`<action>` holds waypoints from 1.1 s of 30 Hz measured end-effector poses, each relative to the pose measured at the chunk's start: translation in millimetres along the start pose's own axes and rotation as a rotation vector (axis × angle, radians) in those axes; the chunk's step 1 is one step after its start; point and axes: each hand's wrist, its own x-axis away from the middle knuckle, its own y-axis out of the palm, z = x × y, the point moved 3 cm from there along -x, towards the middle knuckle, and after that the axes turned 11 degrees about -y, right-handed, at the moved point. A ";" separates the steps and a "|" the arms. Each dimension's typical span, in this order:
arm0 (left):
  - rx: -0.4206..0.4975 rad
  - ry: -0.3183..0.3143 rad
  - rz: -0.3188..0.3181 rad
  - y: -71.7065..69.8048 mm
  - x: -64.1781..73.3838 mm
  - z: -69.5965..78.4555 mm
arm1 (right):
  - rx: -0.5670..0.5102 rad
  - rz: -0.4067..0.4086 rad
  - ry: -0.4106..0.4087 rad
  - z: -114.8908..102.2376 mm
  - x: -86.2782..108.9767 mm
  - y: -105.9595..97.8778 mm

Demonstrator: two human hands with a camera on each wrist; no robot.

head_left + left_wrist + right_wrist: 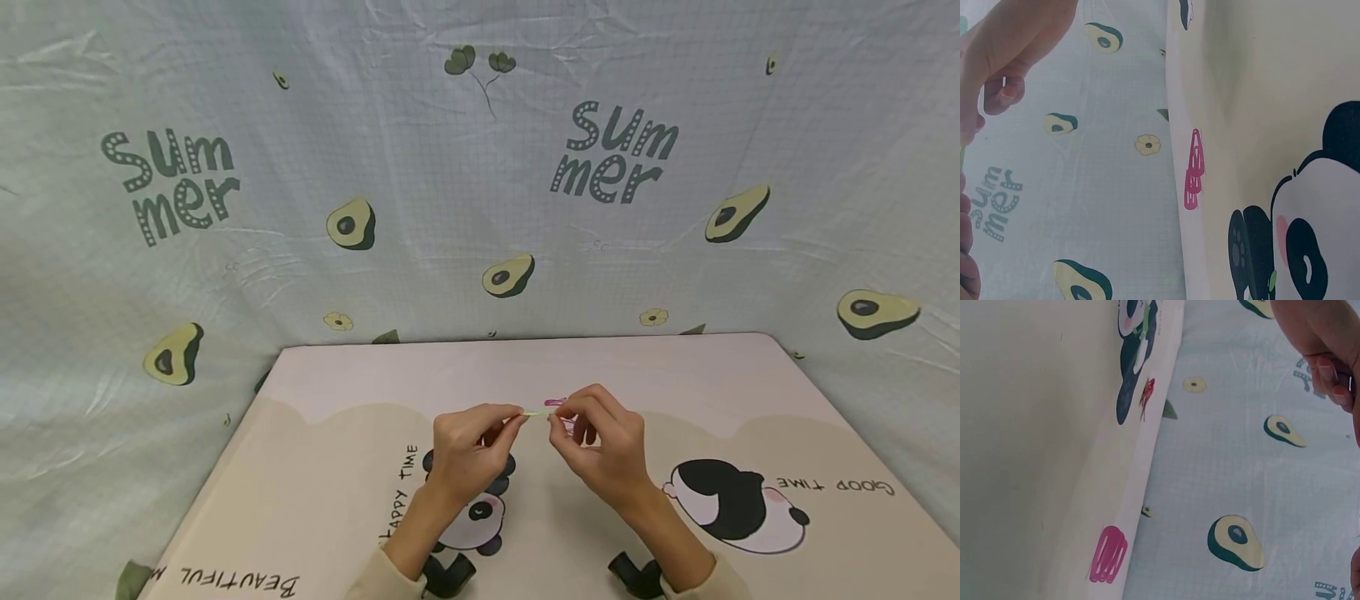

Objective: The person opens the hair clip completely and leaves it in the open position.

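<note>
Above the table, a thin yellow-green strip (536, 412), much like a hair clip seen edge-on, spans the gap between both hands. Its left end is pinched between thumb and forefinger of my left hand (474, 446). At the other end, my right hand (606, 437) pinches it the same way, other fingers curled. Behind the right fingers lie pink hair clips (555, 402) on the table, partly hidden. The left wrist view shows these pink snap clips (1194, 169) overlapping near the table's far edge. Only parts of the hands enter the wrist views.
A patterned cloth covers the table (322, 500), with printed panda and dog figures. A small red item (1147, 394) appears near the table edge in the right wrist view. Behind the table hangs a curtain (420, 167) printed with avocados. Black wrist mounts (450, 575) sit below the forearms.
</note>
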 end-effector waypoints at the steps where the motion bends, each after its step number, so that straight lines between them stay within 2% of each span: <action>1: 0.000 0.001 0.001 0.1 0.1 0.0 | 0.002 0.001 -0.002 0.0 0.1 0.1; 19: 0.017 -0.016 -0.001 -1.4 -0.1 0.5 | -0.005 0.001 -0.013 -1.0 -0.6 1.1; 33: -0.043 -0.065 -0.023 -1.7 0.3 -4.7 | -0.079 -0.097 0.068 7.6 1.7 -2.7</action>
